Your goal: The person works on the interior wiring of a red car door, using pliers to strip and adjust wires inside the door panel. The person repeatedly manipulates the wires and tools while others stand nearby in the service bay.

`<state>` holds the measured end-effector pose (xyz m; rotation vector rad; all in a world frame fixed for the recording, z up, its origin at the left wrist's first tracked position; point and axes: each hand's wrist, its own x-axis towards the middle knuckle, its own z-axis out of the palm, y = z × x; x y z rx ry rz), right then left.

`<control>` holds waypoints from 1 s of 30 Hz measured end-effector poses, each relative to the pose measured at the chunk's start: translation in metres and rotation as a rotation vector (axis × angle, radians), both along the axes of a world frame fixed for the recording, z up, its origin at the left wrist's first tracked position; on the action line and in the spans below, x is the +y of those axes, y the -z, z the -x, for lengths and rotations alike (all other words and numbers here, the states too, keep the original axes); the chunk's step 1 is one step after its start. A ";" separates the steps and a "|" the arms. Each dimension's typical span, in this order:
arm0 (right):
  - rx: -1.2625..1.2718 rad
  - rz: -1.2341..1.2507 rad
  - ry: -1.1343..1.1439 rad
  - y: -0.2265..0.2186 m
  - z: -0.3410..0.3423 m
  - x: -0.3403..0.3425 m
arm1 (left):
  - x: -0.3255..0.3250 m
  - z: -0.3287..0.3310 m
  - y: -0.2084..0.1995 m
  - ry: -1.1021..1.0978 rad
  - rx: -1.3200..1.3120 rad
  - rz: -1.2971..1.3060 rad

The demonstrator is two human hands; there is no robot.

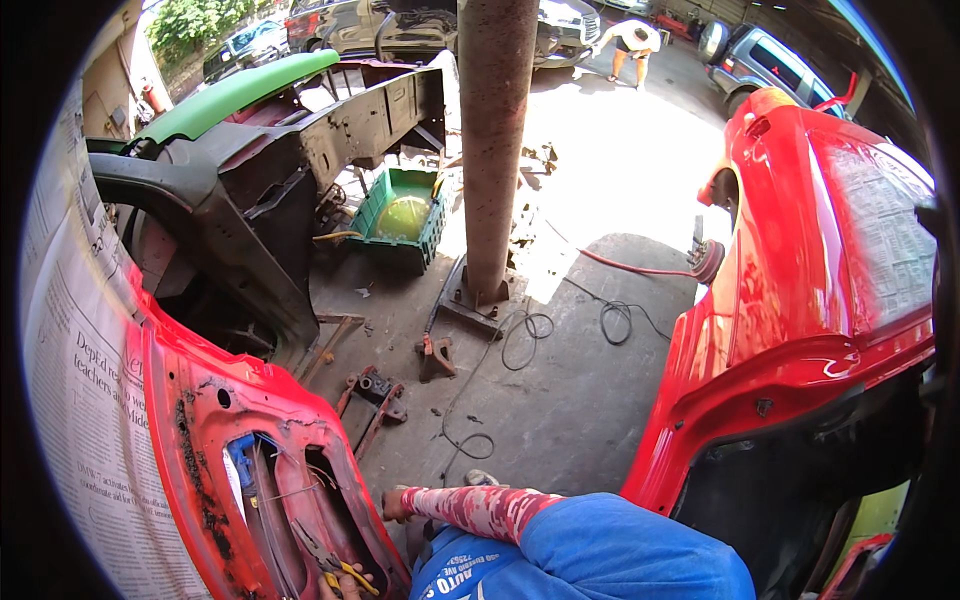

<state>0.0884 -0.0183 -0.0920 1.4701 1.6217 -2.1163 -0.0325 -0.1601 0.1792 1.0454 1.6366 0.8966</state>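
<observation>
In the lower left stands a red car door (245,370), its inner panel cut by long openings with wires and a blue part (240,460) inside. My left hand (346,588) comes in at the bottom edge, closed on yellow-handled pliers (356,576). The plier jaws point into the lower opening among thin wires. My right hand (395,505), below a red-and-white patterned sleeve (470,508), is curled at the door's right edge. Its fingertips are hard to make out. Newspaper (85,400) covers the window area of the door.
A steel post (490,150) rises from the floor. Around it lie jack stands (437,358), a black cable (470,440) and a green crate (425,240) with liquid. A red car body (760,260) stands right, a stripped body (250,190) left. Another person (635,42) bends far back.
</observation>
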 end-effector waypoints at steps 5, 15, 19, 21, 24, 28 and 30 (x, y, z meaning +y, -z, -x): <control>0.343 0.047 -0.494 -0.022 0.012 -0.061 | 0.008 -0.001 0.005 -0.026 -0.014 -0.024; 0.463 0.213 -0.524 -0.059 0.031 -0.121 | 0.007 -0.017 -0.023 0.027 -0.043 -0.038; 0.490 0.268 -0.401 -0.044 0.052 -0.151 | 0.005 -0.017 -0.020 0.033 -0.045 -0.032; 0.496 0.296 -0.365 -0.040 0.061 -0.168 | 0.005 -0.016 -0.018 0.048 -0.020 -0.038; 0.501 0.322 -0.325 -0.032 0.076 -0.192 | 0.004 -0.013 -0.014 0.017 -0.010 -0.015; 0.514 0.325 -0.244 -0.021 0.092 -0.218 | -0.002 -0.008 -0.010 0.070 0.034 -0.049; 0.515 0.302 -0.188 -0.018 0.099 -0.227 | -0.005 -0.006 -0.006 0.079 0.055 -0.075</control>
